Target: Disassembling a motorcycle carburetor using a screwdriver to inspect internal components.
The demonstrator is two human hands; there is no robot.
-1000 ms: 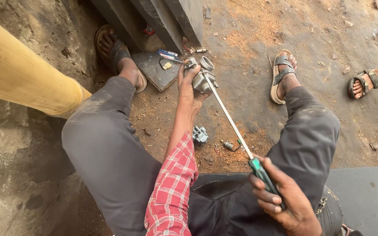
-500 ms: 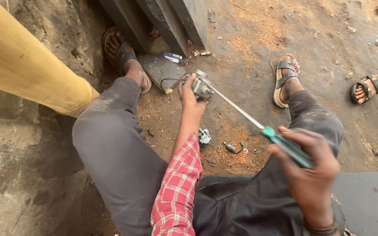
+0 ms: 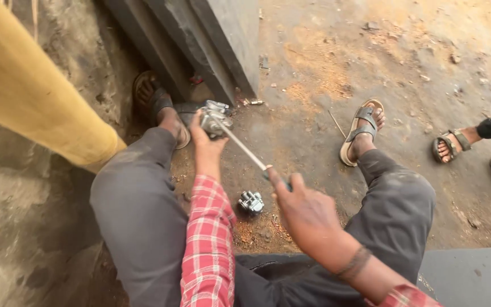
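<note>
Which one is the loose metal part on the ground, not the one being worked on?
Start at the red checked sleeve. Just right of it, on the dirt between the knees, lies a small silvery metal part. Unlike the metal piece in the left hand, no hand touches it.

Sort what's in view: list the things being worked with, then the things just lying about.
In use:
- left hand holding a small metal part
- right hand holding a long screwdriver, its tip at that part

Lying about:
- second metal part on the ground
- thin rod
- yellow pipe

No packages, labels, signs or screens show here.
</note>
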